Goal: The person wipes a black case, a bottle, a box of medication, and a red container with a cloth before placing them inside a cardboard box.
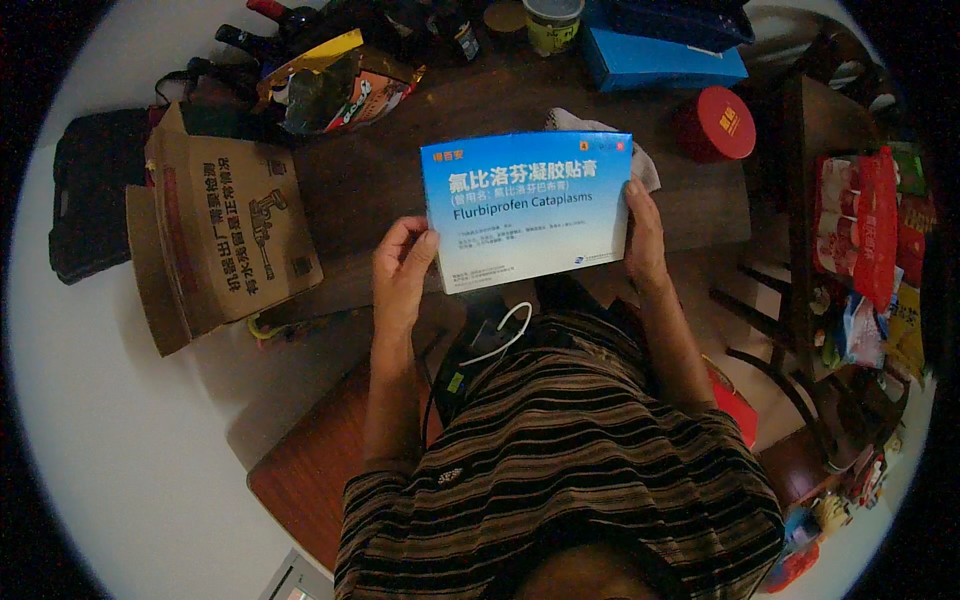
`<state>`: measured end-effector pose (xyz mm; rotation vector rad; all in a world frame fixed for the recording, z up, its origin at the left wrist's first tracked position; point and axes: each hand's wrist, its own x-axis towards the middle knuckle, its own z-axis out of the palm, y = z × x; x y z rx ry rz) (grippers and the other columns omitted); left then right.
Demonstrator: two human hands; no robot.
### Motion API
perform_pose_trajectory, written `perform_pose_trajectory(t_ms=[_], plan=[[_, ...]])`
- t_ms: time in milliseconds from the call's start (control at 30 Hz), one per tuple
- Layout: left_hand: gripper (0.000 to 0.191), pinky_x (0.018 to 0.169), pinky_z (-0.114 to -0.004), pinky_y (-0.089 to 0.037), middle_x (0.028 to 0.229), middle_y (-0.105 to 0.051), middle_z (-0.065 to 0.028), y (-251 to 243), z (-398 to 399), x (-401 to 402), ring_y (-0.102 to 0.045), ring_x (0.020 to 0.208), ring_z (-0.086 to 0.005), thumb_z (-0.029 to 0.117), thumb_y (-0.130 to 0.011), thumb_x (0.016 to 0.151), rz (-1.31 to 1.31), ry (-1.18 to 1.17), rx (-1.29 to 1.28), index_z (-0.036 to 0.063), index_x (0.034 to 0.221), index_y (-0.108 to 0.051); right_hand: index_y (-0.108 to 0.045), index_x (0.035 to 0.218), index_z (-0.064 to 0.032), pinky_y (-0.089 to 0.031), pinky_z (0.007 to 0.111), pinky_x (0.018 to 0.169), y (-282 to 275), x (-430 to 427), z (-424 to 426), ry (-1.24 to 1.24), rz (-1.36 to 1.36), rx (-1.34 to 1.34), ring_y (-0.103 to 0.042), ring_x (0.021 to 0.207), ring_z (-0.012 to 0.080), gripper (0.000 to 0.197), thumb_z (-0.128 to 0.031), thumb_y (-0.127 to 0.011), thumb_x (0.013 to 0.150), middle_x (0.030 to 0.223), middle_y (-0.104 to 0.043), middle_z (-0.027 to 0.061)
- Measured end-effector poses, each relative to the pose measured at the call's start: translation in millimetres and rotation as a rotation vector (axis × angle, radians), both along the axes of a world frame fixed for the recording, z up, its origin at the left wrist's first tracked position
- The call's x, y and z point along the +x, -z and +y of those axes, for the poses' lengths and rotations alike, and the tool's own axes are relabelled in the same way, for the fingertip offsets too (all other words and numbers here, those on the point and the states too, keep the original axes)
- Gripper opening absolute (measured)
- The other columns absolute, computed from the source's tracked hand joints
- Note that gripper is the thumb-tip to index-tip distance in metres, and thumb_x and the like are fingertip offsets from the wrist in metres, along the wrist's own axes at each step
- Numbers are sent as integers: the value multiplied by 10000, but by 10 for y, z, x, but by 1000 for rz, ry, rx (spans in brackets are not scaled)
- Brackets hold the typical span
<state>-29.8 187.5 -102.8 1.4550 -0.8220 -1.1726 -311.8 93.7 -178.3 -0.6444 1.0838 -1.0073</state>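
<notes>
Between both hands is a flat blue-and-white medicine box (534,217), its printed front turned up towards me. It bears writing that names it as cataplasms. My left hand (403,259) grips the box's left edge, thumb on the front and fingers curled behind. My right hand (646,232) holds the right edge, with its other fingers partly hidden behind the box. Past the box's upper right corner, a grey cloth (646,166) lies on the dark wooden table (480,97), partly covered by the box.
An open cardboard carton (240,217) stands at the table's left end. Farther back are a snack bag (367,97), a lidded tub (553,26), a blue box (660,64) and a round red tin (716,124). Packaged goods (855,225) fill a surface at right. A white cable (510,334) hangs before me.
</notes>
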Motion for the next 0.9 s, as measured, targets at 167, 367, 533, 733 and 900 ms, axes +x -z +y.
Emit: perform_pose_trajectory(t_ms=[167,367,533,733,900], plan=[[161,732,-209,-421,872,-608,9,27,-11,33,-529,802,-60,182,-640,905,-35,28,-11,30,940,-603,-480,1322,-13,-380,329,998,1,27,-13,-28,-12,-36,-541,1102,199,464,-295,-497,954,1226,-576,111],[151,658,-193,-411,850,-594,25,8,0,82,-513,755,-43,172,-673,877,-9,66,-11,50,929,-600,-527,1267,-12,-368,320,998,-6,59,-34,-4,30,-9,-526,1094,186,429,-302,-497,953,1210,-578,99],[147,654,-197,-415,852,-597,23,-20,0,51,-523,754,-49,164,-670,875,2,85,-4,50,942,-606,-539,1251,-17,-388,325,970,91,24,-28,46,36,-14,-541,1048,179,424,-312,-490,950,1170,-591,86],[221,726,-214,-442,900,-637,-3,58,17,50,-555,796,-64,183,-627,907,-31,-5,18,14,1051,-627,-533,1259,-27,-405,305,938,-59,-77,-21,-60,44,-59,-552,1016,163,418,-305,-497,947,1136,-604,78],[234,785,-224,-443,925,-653,-18,86,13,-2,-572,828,-77,183,-626,910,-78,-37,12,-3,1053,-630,-529,1267,-32,-421,272,892,-101,-111,-23,-74,-28,-86,-557,985,145,408,-291,-489,955,1111,-610,68]])
